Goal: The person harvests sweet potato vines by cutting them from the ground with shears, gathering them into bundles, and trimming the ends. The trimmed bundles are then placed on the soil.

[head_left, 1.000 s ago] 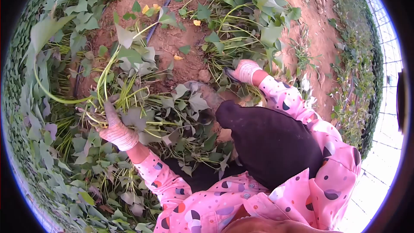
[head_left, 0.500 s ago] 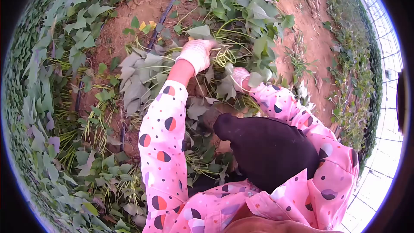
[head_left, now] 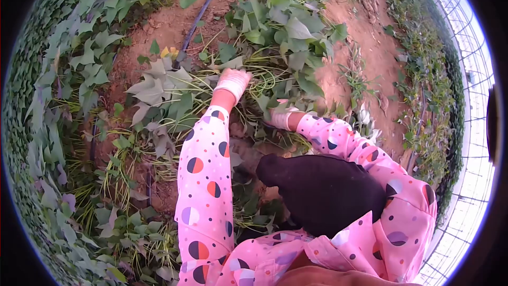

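Note:
My left hand, in a pale glove or wrap, is closed around a bundle of green vine stems. Broad, heart-shaped leaves hang from that bundle to the left of the hand. Lower and to the right, my right hand, covered the same way, is curled low among the stems. Leaves partly hide its fingers, and what it grips does not show. Beyond both hands stands a thick clump of leafy vines, whose looping stems run between them.
A dark hose lies across the reddish soil ahead. Dense vines cover the left side. On the right are a bare soil strip, low plants and a wire fence. My dark-clothed knee is close below the right hand.
Both hands sit lower in view, the right one also further left and deeper among the stems. The leaves by my left hand have spread leftward. The whole view has shifted slightly.

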The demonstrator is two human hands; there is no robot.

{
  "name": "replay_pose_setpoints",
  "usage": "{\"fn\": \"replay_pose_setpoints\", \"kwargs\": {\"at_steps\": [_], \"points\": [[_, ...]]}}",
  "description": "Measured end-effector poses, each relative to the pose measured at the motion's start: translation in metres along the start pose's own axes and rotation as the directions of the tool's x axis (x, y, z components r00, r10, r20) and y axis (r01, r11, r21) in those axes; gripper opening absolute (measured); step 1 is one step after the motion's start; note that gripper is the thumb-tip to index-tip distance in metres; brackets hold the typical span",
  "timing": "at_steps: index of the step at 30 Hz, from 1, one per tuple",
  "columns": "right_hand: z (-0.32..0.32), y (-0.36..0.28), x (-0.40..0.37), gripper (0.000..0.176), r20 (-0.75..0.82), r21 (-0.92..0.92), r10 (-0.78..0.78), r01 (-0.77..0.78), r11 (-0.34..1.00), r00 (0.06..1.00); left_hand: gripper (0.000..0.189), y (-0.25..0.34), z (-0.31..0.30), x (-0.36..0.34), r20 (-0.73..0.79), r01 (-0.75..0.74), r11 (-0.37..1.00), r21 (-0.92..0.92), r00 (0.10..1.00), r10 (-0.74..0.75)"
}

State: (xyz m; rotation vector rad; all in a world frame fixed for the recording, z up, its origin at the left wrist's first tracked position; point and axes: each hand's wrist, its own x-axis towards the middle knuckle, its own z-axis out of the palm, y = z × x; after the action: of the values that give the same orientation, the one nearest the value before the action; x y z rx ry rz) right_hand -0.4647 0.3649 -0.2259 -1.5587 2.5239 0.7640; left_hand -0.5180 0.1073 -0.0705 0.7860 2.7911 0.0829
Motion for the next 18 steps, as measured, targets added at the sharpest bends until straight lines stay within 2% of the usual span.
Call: {"fn": "replay_pose_setpoints", "kwargs": {"at_steps": [1,2,3,4,6,7,8,10,11,12,15,16,18], "points": [[-0.017,0.000,-0.013,0.031,-0.141,-0.272,-0.089,0.048,0.961,0.986,0.025,0.000,0.000,0.000,-0.012,0.040,0.999,0.036,0.999,-0.039],[-0.043,0.004,-0.024,0.029,-0.248,-0.524,-0.209,0.050,0.850,0.946,0.022,0.001,0.001,-0.001,-0.022,0.077,0.995,0.071,0.997,-0.076],[-0.121,0.024,-0.032,0.028,-0.087,0.350,-0.108,0.132,0.928,0.990,0.021,0.000,0.002,-0.004,-0.026,0.100,0.990,0.104,0.995,-0.098],[-0.136,0.020,-0.032,0.028,-0.085,0.358,-0.107,0.130,0.924,0.991,0.019,-0.002,0.001,-0.009,-0.021,0.112,0.986,0.119,0.994,-0.111],[-0.154,0.014,-0.030,0.029,0.065,0.621,0.162,-0.167,0.765,0.985,0.018,-0.008,0.002,-0.021,0.009,0.103,0.982,0.159,0.994,-0.106],[-0.171,0.015,-0.029,0.030,0.226,0.630,0.174,-0.280,0.724,0.958,0.019,-0.012,0.002,-0.028,0.012,0.065,0.987,0.145,0.998,-0.067],[-0.168,0.011,-0.032,0.030,0.225,0.634,0.175,-0.281,0.720,0.958,0.020,-0.017,0.007,-0.034,0.081,0.008,0.986,0.169,0.996,-0.022],[-0.166,0.001,-0.040,0.032,0.260,0.722,0.219,-0.340,0.603,0.940,0.020,-0.023,0.015,-0.052,0.081,0.003,0.993,0.116,0.997,-0.012],[-0.172,-0.005,-0.051,0.031,0.106,0.840,0.319,-0.257,0.478,0.942,0.020,-0.026,0.026,-0.056,0.075,0.040,0.989,0.145,0.996,-0.051],[-0.169,-0.010,-0.058,0.031,0.113,0.841,0.325,-0.265,0.472,0.939,0.016,-0.024,0.013,-0.073,0.052,0.064,0.984,0.168,0.996,-0.074],[-0.147,-0.026,-0.085,0.028,0.169,0.899,0.329,-0.282,0.335,0.929,0.012,-0.025,0.004,-0.123,-0.064,0.203,0.960,0.191,0.979,-0.195],[-0.147,-0.029,-0.094,0.028,0.179,0.902,0.331,-0.289,0.320,0.926,0.011,-0.025,-0.002,-0.144,-0.086,0.248,0.948,0.201,0.968,-0.236],[-0.152,-0.026,-0.110,0.028,0.101,0.890,0.358,-0.245,0.385,0.928,0.012,-0.029,-0.016,-0.193,-0.102,0.378,0.893,0.243,0.926,-0.363]]}}
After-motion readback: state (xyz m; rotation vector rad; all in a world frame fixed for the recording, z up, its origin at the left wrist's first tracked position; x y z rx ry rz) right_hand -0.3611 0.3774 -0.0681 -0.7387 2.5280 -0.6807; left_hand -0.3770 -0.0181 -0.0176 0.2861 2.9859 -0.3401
